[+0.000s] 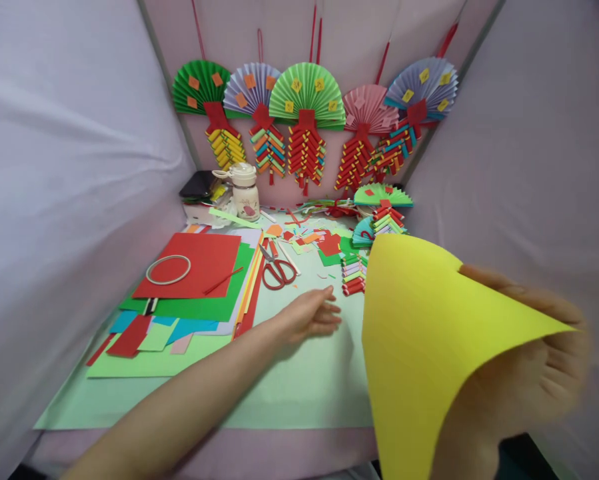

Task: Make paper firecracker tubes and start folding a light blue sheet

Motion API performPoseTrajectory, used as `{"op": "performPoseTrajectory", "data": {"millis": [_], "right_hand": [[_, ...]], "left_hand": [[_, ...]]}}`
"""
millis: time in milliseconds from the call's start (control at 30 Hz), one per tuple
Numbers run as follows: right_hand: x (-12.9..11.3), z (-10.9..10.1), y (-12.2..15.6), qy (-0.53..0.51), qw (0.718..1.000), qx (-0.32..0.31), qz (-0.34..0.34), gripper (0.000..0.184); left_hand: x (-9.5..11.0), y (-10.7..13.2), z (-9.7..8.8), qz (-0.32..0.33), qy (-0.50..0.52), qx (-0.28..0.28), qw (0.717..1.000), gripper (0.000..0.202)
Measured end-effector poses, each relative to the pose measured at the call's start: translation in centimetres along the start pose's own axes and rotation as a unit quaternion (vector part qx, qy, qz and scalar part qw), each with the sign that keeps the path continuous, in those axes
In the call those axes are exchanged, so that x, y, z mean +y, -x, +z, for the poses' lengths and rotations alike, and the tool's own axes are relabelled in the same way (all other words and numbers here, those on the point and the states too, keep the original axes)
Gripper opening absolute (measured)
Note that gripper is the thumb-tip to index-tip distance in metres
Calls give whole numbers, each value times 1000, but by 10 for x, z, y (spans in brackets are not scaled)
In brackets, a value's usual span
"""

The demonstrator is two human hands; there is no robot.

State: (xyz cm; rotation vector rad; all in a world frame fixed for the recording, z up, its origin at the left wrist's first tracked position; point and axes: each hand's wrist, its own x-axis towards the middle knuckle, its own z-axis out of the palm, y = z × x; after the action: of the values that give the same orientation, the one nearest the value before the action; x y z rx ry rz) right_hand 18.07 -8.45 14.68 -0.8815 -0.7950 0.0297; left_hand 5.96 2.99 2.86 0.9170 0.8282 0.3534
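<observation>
A large sheet of yellow paper (409,333) hangs curved in the air at the right, gripped along its edge by my right hand (554,360). The sheet hides part of that hand and of the table behind it. My left hand (313,316) reaches over the middle of the table, fingers apart and holding nothing. Just beyond it lie red-handled scissors (278,273). Close to its right is a small row of rolled paper tubes (353,275) in red, green and white.
At the left lie stacked coloured sheets, a red one (209,250) on top with a ring (168,269). Behind stand a bottle (245,193) and paper scraps (329,244). Several folded paper fans (306,93) hang on the back wall; fabric walls (519,167) close both sides.
</observation>
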Motion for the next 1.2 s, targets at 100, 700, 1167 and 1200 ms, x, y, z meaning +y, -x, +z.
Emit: {"op": "performPoseTrajectory", "data": {"millis": [100, 700, 1167, 1200], "right_hand": [[-2, 13, -2, -47, 997, 38, -51, 8], [50, -146, 56, 237, 799, -546, 90, 21], [47, -149, 75, 189, 787, -560, 179, 16], [47, -148, 75, 188, 789, -556, 183, 16]], "left_hand": [[-14, 34, -15, -125, 117, -120, 978, 65], [-14, 78, -80, 38, 26, 126, 991, 50], [4, 13, -86, 180, -249, 164, 937, 35], [8, 8, -87, 178, -249, 162, 938, 36]]}}
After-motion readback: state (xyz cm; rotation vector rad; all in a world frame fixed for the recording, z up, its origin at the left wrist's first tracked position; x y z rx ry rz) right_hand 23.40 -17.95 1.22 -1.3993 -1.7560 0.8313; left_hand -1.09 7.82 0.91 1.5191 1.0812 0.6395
